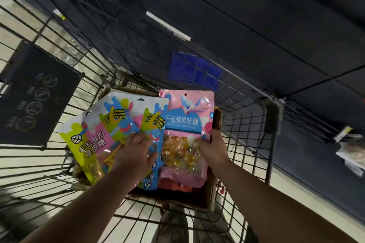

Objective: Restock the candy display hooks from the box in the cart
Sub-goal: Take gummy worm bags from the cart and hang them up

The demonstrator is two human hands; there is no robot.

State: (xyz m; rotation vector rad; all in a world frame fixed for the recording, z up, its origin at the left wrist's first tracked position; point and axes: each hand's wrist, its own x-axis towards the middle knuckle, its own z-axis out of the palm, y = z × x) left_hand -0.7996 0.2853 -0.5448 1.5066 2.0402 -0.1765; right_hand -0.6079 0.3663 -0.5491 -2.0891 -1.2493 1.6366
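Observation:
A cardboard box (209, 201) sits inside the wire cart (250, 155). My left hand (134, 153) grips a fanned bunch of blue-and-yellow gummy worm candy bags (118, 122) over the box's left half. My right hand (214, 147) holds the right edge of a pink candy bag (187, 118) with wrapped sweets showing through its clear window. More pink and orange packets (177, 185) lie underneath in the box. No display hooks can be made out clearly.
The cart's dark plastic panel (37, 94) with faint symbols stands at the left. A dark shelving unit (256, 25) with a white price strip (167, 25) rises behind the cart. Blue tags (194, 72) hang on the cart's far wire wall. Packaged goods (351, 153) sit at the right.

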